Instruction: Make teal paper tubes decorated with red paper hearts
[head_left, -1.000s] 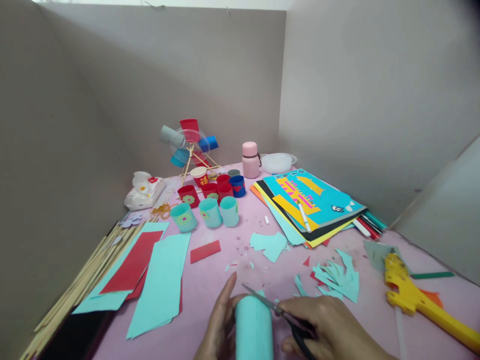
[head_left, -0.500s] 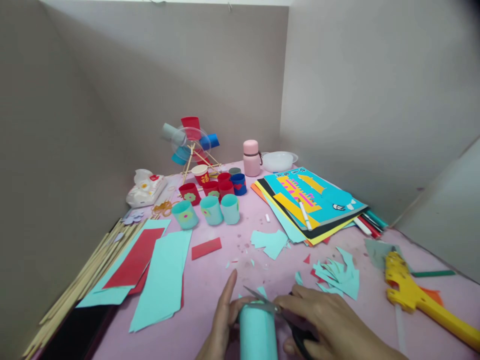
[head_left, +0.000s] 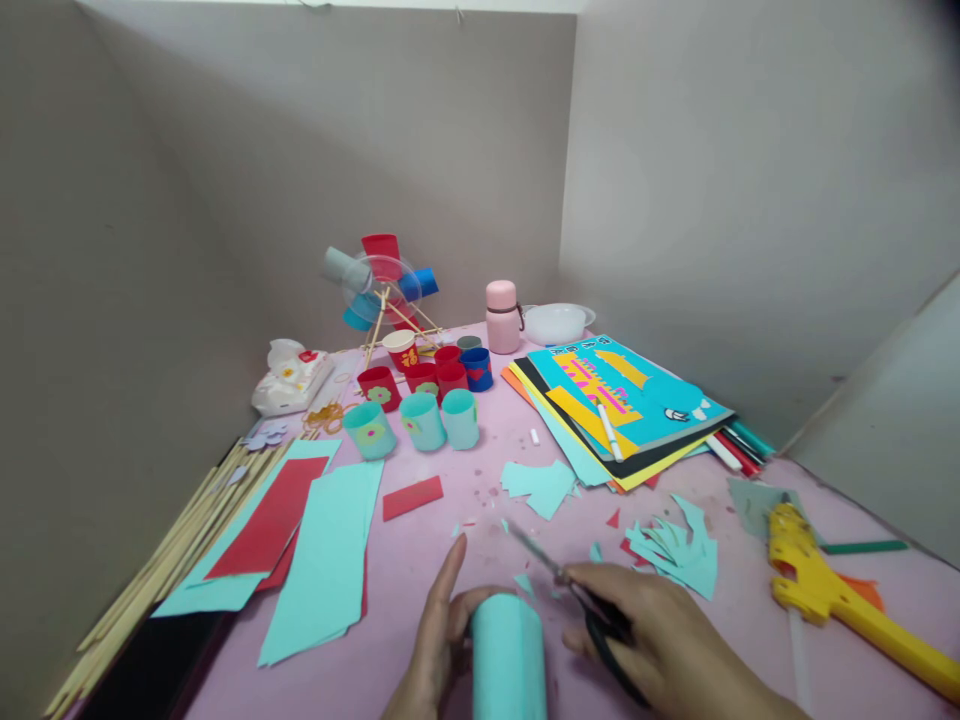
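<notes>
My left hand [head_left: 442, 635] is wrapped round the far side of a mint-green paper tube [head_left: 508, 655] at the bottom middle, its thumb pointing up. The tube's lower part runs out of the picture. In my right hand [head_left: 652, 625] is a pair of scissors [head_left: 559, 575] with black handles, the blades pressed together and pointing up and left, apart from the tube. Small mint paper scraps [head_left: 525, 583] lie on the table just beyond the tube. A heap of cut mint strips [head_left: 679, 550] is to the right of the scissors.
Mint paper sheets [head_left: 326, 560] and bamboo sticks [head_left: 142, 570] lie left. Several small paper cups [head_left: 424, 420] stand beyond, before a paper wheel [head_left: 382, 280]. A pink flask [head_left: 502, 318] stands at the back; coloured paper [head_left: 645, 400] and a yellow glue gun [head_left: 817, 590] are right.
The scissors have moved off the tube's top edge to the right, and their blades have closed. A scrap now lies loose on the table. The tube has shifted slightly left.
</notes>
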